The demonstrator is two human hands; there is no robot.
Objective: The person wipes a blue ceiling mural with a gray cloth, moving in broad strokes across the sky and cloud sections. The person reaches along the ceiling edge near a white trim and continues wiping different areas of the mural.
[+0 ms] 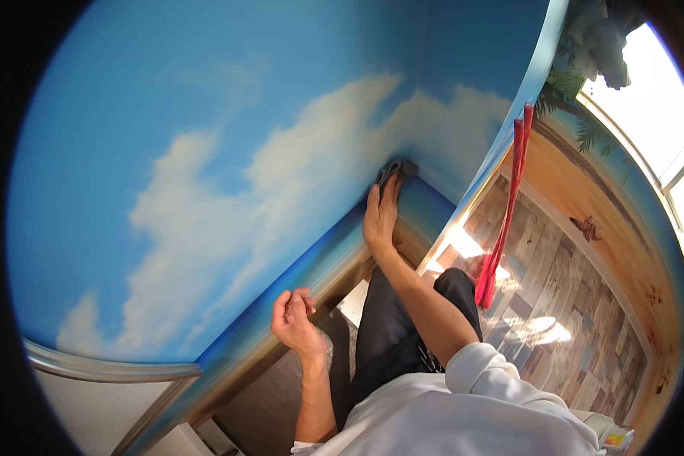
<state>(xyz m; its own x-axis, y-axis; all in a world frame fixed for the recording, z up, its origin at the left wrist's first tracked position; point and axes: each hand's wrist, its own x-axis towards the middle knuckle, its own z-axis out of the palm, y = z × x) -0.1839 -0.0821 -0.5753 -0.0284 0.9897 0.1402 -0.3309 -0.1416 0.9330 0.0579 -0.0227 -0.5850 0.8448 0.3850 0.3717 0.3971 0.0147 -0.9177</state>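
My right hand (382, 216) reaches up to the corner where two painted walls meet. Under its fingers is a dark grey cloth (391, 172), bunched and pressed against the wall. The blue wall (228, 99) carries painted white clouds, with a darker blue line and a sandy band lower down. Nearer to me and to the left, my left hand (295, 321) hovers in front of the lower band of the wall. Its fingers are loosely curled in, and nothing shows in them.
Red straps (503, 228) hang beside a wall edge on the right. Beyond them lies a patchwork wood-look floor (539, 304), bordered by a curved wall with a painted beach and starfish (585, 228). A bright window (653, 99) is at upper right. Silver trim (114, 370) runs at lower left.
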